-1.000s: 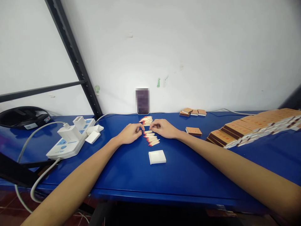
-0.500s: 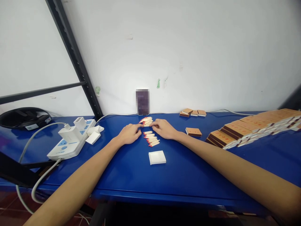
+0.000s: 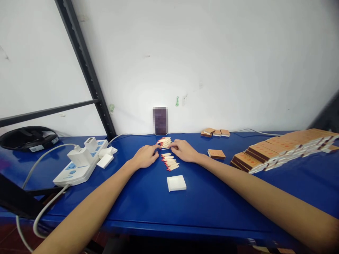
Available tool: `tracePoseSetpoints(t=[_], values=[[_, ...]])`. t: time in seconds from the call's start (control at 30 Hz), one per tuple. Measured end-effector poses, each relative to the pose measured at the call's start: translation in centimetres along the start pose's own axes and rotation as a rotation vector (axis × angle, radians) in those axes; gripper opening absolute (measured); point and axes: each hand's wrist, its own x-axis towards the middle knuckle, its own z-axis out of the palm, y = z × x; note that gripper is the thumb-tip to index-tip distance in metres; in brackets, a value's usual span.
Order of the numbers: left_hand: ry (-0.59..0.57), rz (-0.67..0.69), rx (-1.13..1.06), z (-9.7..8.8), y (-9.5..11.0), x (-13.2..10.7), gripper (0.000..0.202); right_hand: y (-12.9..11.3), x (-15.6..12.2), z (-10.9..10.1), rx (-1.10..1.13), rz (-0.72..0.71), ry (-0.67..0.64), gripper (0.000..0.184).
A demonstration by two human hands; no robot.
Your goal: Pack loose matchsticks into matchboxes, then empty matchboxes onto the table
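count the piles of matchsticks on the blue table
2: far pile by the left hand and right hand; near pile between them. More may hide under the hands.

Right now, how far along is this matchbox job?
Done: rows of closed matchboxes lie at right. In hand: left hand and right hand finger the far match pile. Left: the nearer loose matches and the white tray, lying apart.
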Motion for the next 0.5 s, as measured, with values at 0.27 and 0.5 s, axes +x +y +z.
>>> tracePoseSetpoints(t=[0.27,0.5], values=[[0.007,0.015,-0.007,0.03,-0.07,-0.03,0.041,-0.24,-0.11,-0.24,-0.018,-0.035,0.004,0.029],[0.009,0.021,0.032,-0.05,-0.05,-0.04,0.043,-0.33,-0.10,-0.23,-0.039,-0.029,-0.016,0.028]])
